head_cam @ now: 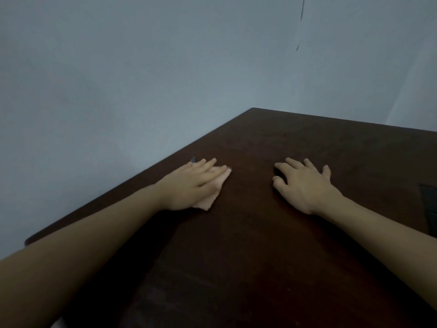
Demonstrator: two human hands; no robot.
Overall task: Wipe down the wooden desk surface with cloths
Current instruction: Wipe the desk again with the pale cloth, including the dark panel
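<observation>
Both forearms reach in from the near edge over the desk, a dark wooden top set into a corner of pale blue walls. At the end of one, the left hand lies flat with straight fingers pressing a small pinkish cloth onto the wood near the left edge; a strip of cloth shows beside the palm and under the fingertips. Opposite it, the right hand rests on the wood with fingers spread and slightly bent. Whether it covers a second cloth I cannot tell: something dark may lie under the fingers, but it blends with the desk. A dark object sits at the right border, cut off by the frame.

Risks, as I judge them: the left cloth is small and only pinned, not gripped, so a fast stroke could slide the hand off it or bunch it up, leaving bare skin smearing the surface. It also lies close to the left edge, so an outward sweep could push it over. If the right hand holds nothing, that half gets no wiping. A wide stroke to the right could knock the dark object.
</observation>
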